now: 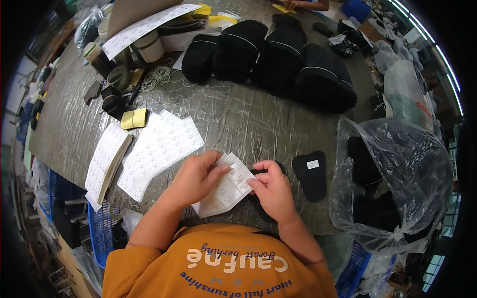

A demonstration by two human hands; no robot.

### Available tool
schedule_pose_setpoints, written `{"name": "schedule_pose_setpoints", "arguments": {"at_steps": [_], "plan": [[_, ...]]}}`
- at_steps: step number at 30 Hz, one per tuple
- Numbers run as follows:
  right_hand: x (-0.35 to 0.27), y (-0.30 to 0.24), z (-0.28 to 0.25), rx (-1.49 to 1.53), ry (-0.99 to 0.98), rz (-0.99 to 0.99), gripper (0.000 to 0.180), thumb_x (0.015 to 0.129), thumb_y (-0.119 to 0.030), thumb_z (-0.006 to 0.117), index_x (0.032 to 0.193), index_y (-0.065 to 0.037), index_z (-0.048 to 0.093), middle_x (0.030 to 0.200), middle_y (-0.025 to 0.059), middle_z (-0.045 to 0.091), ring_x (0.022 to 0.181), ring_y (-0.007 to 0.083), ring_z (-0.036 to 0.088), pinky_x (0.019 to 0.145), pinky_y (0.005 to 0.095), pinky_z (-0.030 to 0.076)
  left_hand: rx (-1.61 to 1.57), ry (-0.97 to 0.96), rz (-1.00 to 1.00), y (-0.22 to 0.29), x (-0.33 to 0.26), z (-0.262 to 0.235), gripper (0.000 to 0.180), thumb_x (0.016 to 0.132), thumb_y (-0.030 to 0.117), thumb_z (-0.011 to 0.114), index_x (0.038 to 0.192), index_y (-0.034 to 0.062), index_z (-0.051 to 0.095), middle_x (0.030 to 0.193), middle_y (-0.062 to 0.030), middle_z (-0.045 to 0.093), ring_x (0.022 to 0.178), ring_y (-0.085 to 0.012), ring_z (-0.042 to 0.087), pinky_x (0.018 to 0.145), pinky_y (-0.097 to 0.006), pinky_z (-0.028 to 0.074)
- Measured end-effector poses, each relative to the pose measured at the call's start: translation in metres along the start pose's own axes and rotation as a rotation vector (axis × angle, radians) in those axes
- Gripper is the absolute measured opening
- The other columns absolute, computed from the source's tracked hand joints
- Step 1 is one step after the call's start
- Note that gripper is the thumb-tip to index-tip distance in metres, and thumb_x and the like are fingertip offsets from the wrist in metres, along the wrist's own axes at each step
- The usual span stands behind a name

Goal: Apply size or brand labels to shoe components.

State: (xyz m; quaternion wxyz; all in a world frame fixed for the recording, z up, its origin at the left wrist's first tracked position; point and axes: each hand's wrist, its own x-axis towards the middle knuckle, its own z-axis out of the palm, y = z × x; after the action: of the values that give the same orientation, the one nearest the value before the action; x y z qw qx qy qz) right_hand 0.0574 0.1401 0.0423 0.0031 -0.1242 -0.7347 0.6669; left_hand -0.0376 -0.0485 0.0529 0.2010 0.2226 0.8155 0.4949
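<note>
My left hand [198,178] is closed on a white sheet of printed labels [226,191], its thumb lying on the face of the sheet. At the sheet's right edge, my right hand [272,188] pinches with thumb and finger. Under and behind the right hand a dark piece [261,207] shows in part; most of it is hidden. To the right lies a flat black piece [309,186], wider at the top, with a small white label [312,164] on it. Left of my hands, more label sheets [161,151] are fanned out beside a thick stack of label sheets [107,161].
Several bundles of black pieces [283,54], tied with white bands, lie across the far side of the table [238,114]. A clear plastic bag [407,169] with black items stands at the right. Cord [156,78], a tape roll [118,77] and a yellow packet [133,118] are at the left.
</note>
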Motion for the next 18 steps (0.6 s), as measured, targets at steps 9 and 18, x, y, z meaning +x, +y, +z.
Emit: {"name": "schedule_pose_setpoints", "arguments": {"at_steps": [9,18], "plan": [[-0.007,0.005,-0.014,-0.09,0.183,-0.367,0.007,0.088,0.001,0.061,0.089,0.0,0.054,0.101,0.0116,0.057,0.08,0.0133,0.056,0.069,0.0243,0.046,0.465,0.291,0.24,-0.007,-0.002,0.011,0.014,0.083,0.01,0.068,0.081,-0.0017,0.06,0.063,-0.0133,0.056,0.052,-0.0276,0.055,0.05,-0.037,0.044],[-0.016,0.033,-0.046,0.063,0.261,0.095,0.004,0.089,0.0,0.063,0.09,0.0,0.059,0.076,-0.0034,0.057,0.067,0.0013,0.05,0.06,0.0183,0.043,0.437,-0.463,0.627,0.002,-0.017,0.033,0.015,0.079,0.018,0.062,0.083,0.0037,0.064,0.116,-0.0107,0.064,0.113,-0.0272,0.056,0.091,-0.04,0.043]]}}
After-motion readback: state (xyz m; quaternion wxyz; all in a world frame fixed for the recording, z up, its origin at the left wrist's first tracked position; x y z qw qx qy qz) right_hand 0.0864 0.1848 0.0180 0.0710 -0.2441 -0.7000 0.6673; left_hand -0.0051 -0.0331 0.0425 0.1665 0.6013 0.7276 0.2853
